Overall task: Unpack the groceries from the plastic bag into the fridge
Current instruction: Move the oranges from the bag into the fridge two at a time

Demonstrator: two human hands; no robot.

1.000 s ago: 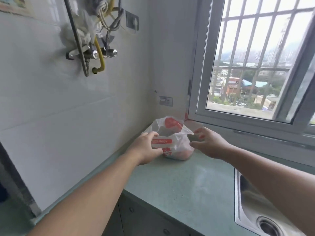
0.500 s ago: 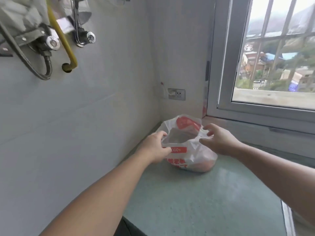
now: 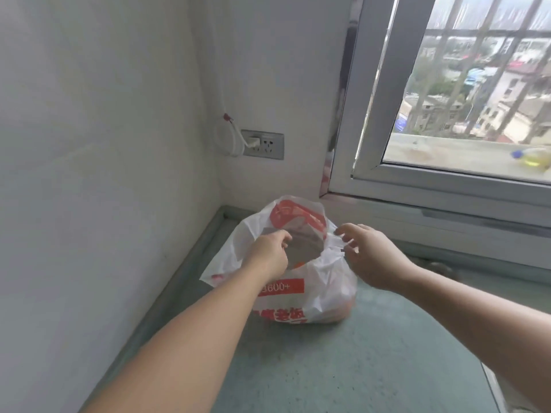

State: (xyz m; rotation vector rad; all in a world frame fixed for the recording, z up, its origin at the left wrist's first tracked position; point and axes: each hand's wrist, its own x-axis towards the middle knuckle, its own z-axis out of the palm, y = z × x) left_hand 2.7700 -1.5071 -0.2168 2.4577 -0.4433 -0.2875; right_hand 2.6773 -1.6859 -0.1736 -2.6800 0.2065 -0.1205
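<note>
Nearest, at six o'clock, bare green countertop [image 3: 343,362] was seen. Beyond it, toward twelve, the plastic bag [image 3: 313,287] stood in the wall corner. Its left rim was pinched by the left hand [image 3: 268,254]; the bunched right handle was pinched by the right hand [image 3: 369,257]. Compared with half a second earlier, the mouth had been drawn wider, so the groceries could probably be reached next. At one o'clock the window [image 3: 447,114] was seen; no fridge was in view.

Green table [image 3: 343,362] in the wall corner

A white plastic bag [image 3: 325,281] with red print sits on it, near the back corner.
</note>
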